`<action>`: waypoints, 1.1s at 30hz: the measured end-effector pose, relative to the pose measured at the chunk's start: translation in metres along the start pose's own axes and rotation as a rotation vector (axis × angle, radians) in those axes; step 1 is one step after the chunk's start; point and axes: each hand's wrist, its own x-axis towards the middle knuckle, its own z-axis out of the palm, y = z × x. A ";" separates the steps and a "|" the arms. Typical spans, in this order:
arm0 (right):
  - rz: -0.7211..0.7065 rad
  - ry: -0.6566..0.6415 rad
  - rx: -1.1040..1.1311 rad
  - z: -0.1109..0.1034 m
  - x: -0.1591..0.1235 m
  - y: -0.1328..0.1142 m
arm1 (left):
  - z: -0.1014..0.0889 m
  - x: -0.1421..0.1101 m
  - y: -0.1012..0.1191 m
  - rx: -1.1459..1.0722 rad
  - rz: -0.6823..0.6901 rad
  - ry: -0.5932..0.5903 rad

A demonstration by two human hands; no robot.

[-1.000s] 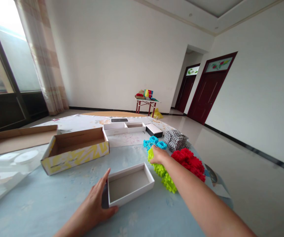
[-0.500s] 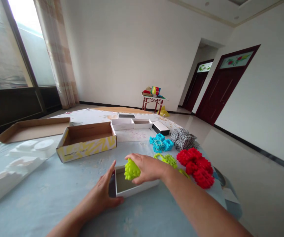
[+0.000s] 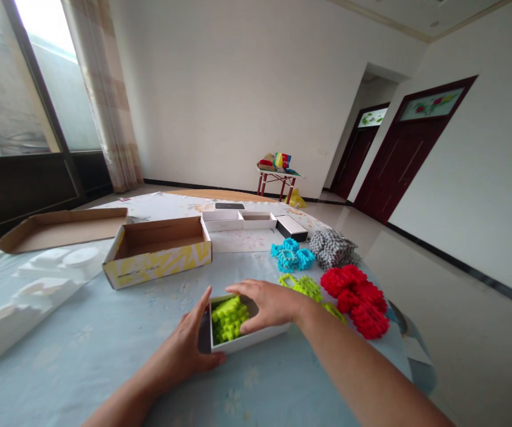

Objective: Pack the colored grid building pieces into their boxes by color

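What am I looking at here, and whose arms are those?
This is a picture from a camera worn on a person's head, looking forward and down, so those arms are the wearer's own. Their left hand holds a shallow white cardboard tray with lime-green interlocking pieces lying inside it. Their open right hand reaches over the tray. Nearby on the light-blue tablecloth lie a red heap, a bright-blue heap and a grey heap of similar pieces.
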 end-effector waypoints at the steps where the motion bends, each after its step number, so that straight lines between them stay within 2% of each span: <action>1: 0.002 0.019 -0.002 0.001 0.000 0.001 | 0.000 0.000 0.000 0.000 0.000 -0.001; 10: -0.125 0.112 -0.003 0.020 0.006 0.011 | -0.002 0.000 0.003 -0.033 0.023 0.004; 14: -0.087 0.164 -0.025 0.022 0.001 0.011 | -0.006 0.000 0.004 -0.077 0.029 0.009; 19: -0.090 0.111 0.140 0.021 -0.005 0.006 | -0.012 0.004 0.010 -0.171 0.094 0.024; 24: 0.063 0.260 0.196 0.024 -0.013 0.008 | -0.011 0.009 0.016 -0.146 0.098 0.042; 27: 0.158 0.291 0.180 0.030 -0.014 0.008 | -0.009 0.010 0.016 -0.151 0.085 0.072; 33: 0.172 0.350 0.208 0.042 -0.009 0.006 | -0.008 0.012 0.015 -0.224 0.033 0.109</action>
